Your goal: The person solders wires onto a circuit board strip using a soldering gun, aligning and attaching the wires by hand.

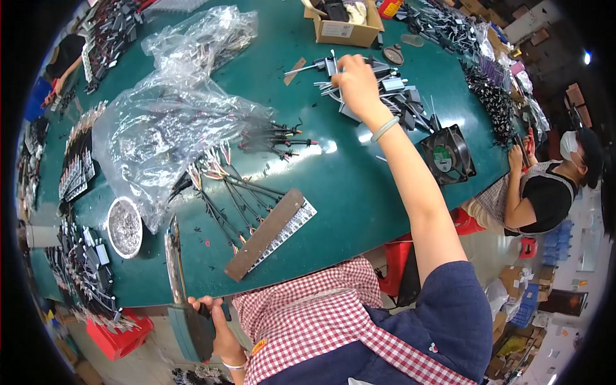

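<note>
My left hand (218, 327) grips the dark green handle of a soldering gun (186, 330) at the near table edge, its long metal front pointing away. With arm stretched far across the table, my right hand (358, 83) has its fingers curled down at a pile of grey plug housings with short cables (398, 96); what is between the fingertips is hidden. Before me lies a brown strip-shaped holder (266, 234) with a row of small white circuit boards (285, 234) along its edge. Black cables with bared coloured wires (221, 176) fan out beyond it.
A clear plastic bag (154, 128) of cables covers the left middle. Nearby are a white bowl (124, 228), a black fan (447, 154) and a cardboard box (346, 29). Cable piles (86, 269) line the left. A masked co-worker (545, 186) works at the right.
</note>
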`<act>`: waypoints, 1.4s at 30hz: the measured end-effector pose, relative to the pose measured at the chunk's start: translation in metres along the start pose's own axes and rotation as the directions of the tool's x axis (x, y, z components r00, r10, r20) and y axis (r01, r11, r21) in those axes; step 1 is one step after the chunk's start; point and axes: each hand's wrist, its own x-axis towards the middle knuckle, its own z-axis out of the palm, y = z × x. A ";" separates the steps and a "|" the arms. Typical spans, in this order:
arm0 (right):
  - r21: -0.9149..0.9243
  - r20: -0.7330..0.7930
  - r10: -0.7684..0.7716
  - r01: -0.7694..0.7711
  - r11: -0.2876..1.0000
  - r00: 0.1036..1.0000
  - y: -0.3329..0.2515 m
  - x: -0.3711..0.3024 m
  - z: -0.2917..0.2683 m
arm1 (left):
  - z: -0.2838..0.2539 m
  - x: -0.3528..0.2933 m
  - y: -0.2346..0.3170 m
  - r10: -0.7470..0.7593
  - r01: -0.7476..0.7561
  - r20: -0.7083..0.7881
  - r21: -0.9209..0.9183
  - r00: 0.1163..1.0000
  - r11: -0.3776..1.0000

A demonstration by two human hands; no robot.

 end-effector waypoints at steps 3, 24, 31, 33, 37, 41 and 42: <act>-0.107 0.119 -0.182 0.194 0.975 0.976 -0.002 -0.003 0.002 | -0.016 0.002 0.007 -0.038 0.038 -0.010 0.056 0.999 0.998; 0.416 -0.277 -0.143 0.253 0.874 0.950 -0.100 -0.113 -0.114 | 0.012 -0.008 0.025 -0.429 0.430 0.035 -0.122 0.903 0.895; 0.599 -0.077 0.020 0.030 0.800 0.997 -0.151 -0.185 -0.085 | 0.039 -0.012 0.027 -0.447 0.471 0.187 -0.109 0.875 0.875; 0.626 -0.084 0.075 -0.006 0.780 0.994 -0.158 -0.190 -0.082 | 0.039 -0.010 0.023 -0.377 0.305 0.302 0.260 0.876 0.916; 0.605 -0.061 0.123 -0.061 0.794 0.991 -0.165 -0.192 -0.079 | 0.041 -0.013 0.016 -0.354 0.228 0.329 0.365 0.875 0.903; 0.600 -0.070 0.144 -0.074 0.797 0.987 -0.165 -0.193 -0.080 | 0.046 -0.011 0.014 -0.350 0.210 0.332 0.391 0.876 0.896; 0.600 -0.057 0.135 -0.074 0.796 0.989 -0.165 -0.193 -0.080 | 0.048 -0.009 0.015 -0.320 0.167 0.374 0.387 0.871 0.907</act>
